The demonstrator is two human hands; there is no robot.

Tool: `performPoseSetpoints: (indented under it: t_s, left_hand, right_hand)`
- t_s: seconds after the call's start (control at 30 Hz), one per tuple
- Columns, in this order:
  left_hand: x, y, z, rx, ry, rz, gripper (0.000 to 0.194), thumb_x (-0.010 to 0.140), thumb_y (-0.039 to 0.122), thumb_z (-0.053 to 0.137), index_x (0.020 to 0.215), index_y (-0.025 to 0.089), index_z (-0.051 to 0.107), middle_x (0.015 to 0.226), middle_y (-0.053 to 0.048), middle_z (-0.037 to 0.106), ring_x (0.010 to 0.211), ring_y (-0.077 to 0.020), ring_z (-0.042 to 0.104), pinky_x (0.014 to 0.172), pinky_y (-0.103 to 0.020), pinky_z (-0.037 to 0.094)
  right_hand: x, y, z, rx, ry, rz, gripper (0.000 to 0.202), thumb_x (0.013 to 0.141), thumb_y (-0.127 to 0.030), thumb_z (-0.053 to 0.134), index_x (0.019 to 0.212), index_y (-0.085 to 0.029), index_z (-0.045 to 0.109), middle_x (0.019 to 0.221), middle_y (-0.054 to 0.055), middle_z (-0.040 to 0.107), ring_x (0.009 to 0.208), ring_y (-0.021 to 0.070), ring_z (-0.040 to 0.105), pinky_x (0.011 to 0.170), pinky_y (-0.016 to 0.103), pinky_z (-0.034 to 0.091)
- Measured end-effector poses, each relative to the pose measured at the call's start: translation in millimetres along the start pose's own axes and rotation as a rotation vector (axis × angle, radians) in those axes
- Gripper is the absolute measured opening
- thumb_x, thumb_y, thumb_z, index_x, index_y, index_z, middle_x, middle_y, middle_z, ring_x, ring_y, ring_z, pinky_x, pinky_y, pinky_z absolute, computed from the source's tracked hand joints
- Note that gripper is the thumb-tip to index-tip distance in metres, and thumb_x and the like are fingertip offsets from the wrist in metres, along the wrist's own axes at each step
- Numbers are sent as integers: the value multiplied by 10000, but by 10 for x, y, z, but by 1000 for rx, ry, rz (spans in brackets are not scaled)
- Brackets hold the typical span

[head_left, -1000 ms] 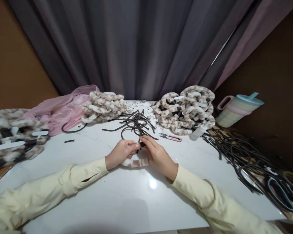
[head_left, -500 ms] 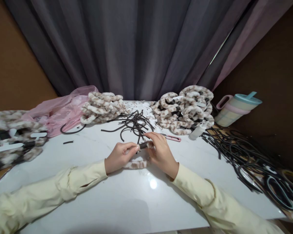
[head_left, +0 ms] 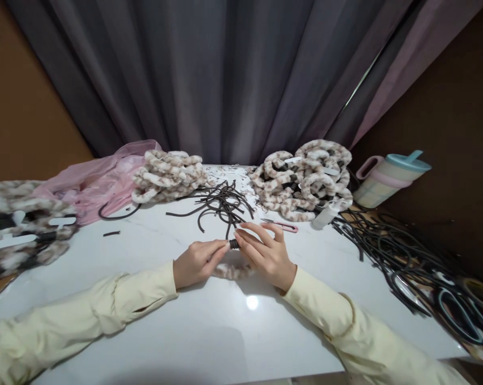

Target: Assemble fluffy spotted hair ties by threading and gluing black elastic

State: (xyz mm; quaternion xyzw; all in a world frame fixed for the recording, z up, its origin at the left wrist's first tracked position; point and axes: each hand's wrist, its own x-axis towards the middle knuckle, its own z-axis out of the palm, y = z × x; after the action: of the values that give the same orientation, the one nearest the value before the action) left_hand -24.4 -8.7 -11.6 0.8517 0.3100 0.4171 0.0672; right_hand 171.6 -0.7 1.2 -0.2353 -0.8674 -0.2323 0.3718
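Observation:
Between my hands, just above the white table, is a fluffy white-and-brown plush ring (head_left: 234, 272). Dark cord winds in tight coils (head_left: 234, 244) around its far side. My left hand (head_left: 198, 260) pinches the ring at the left end of the coils. From the right, the thumb and index finger of my right hand (head_left: 270, 255) close on the coils' other end, its other fingers raised and spread. Part of the ring is hidden behind my hands. Beyond them lies a loose heap of cut dark cords (head_left: 225, 203).
Pink-handled snips (head_left: 283, 226) and a small clear bottle (head_left: 325, 216) lie right of the cords. Plush ring piles (head_left: 169, 174) stand at back left and right (head_left: 305, 179). A pink bag (head_left: 100, 182), tumbler (head_left: 389, 179) and tangled dark cords (head_left: 389, 256) flank the table.
My right hand has shifted its grip on the coils, and its outer fingers have lifted and spread. The ring has turned slightly and its near side moved a little right. My left hand stays pinched.

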Motion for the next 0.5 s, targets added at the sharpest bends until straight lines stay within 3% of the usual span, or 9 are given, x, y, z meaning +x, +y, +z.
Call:
performPoseSetpoints:
  t_s: [0.13, 0.27, 0.5]
  left_hand:
    - [-3, 3, -4, 24, -36, 34, 191, 908, 181, 391, 915, 132, 575, 649, -24, 648, 529, -98, 584, 531, -179, 443]
    - [10, 16, -33, -27, -102, -49, 211, 906, 194, 379, 843, 150, 575, 567, 9, 590, 468, -83, 523, 491, -174, 407]
    - [36, 7, -47, -108, -135, -157, 229, 892, 213, 378, 820, 154, 586, 592, 8, 596, 482, -74, 500, 501, -168, 390]
  right_hand:
    - [-24, -4, 11, -8, -13, -50, 149, 875, -54, 475, 960, -134, 568, 937, 53, 704, 1055, 148, 570, 930, 365, 320]
    - [-2, 0, -3, -24, -40, -59, 171, 897, -65, 431, 925, -157, 573, 920, 42, 706, 1062, 139, 567, 935, 360, 321]
    - [26, 12, -54, -67, -67, -144, 230, 914, -117, 435, 1099, -156, 566, 1052, 34, 678, 1145, 169, 510, 939, 352, 314]
